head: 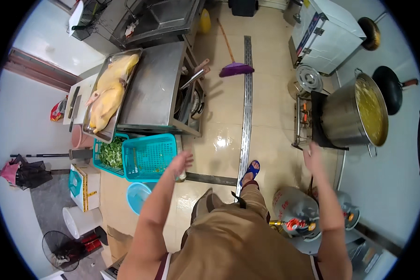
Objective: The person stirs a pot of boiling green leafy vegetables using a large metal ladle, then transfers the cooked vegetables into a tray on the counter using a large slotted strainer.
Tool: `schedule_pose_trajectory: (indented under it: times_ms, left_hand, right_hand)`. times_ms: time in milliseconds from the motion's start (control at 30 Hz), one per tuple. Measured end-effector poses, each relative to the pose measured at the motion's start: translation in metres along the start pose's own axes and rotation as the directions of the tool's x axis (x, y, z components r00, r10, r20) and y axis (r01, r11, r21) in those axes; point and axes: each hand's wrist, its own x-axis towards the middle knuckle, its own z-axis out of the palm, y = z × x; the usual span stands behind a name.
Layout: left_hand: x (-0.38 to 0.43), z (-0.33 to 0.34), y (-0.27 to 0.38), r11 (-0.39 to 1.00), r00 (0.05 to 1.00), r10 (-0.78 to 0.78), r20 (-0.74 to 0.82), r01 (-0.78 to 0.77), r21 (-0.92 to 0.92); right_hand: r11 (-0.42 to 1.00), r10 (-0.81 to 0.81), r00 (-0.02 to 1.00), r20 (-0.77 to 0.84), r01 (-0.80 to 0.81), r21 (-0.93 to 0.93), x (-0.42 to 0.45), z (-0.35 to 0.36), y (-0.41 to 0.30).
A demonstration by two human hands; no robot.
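My left hand (182,162) hangs in the air with nothing in it, its fingers apart, beside the right rim of an empty-looking teal plastic basket (150,157). My right hand (312,161) is blurred and appears to hold nothing. In the picture it lies just below a gas burner stand (302,120); whether it touches the stand cannot be told. On that burner sits a large steel stockpot (339,112) with yellowish liquid (369,108) inside. Two plucked whole poultry carcasses (108,101) lie on a metal tray (106,134) at the left end of a steel worktable (152,84).
Leafy greens (112,154) fill another basket. Knives (74,103) lie on a white cutting board (85,85). A purple broom (236,70) lies across the floor drain grate (247,94). Gas cylinders (294,206) stand at my right, a light-blue basin (138,196) at my left.
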Motion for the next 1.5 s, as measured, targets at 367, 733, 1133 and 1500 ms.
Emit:
schedule_pose_trajectory:
  times_ms: [367, 733, 1133, 1500]
  left_hand:
    - [0.182, 0.105, 0.130, 0.586, 0.998, 0.064, 0.015, -0.025, -0.810]
    - [0.462, 0.041, 0.233, -0.118, 0.888, 0.395, -0.236, -0.205, -0.972]
    - [0.401, 0.042, 0.162, 0.140, 0.890, 0.351, -0.291, -0.357, -0.924]
    - [0.269, 0.036, 0.224, 0.352, 0.960, -0.208, -0.188, -0.106, -0.930]
  right_hand:
    - [0.921, -0.386, 0.891, 0.241, 0.356, 0.159, 0.402, 0.081, -0.248]
    - [0.768, -0.619, 0.700, 0.356, 0.635, 0.087, 0.571, 0.287, -0.380]
    - [0.931, -0.253, -0.160, 0.954, 0.229, 0.285, 0.563, 0.337, -0.445]
    - [0.993, 0.006, 0.008, 1.000, -0.115, -0.005, 0.475, 0.117, -0.290]
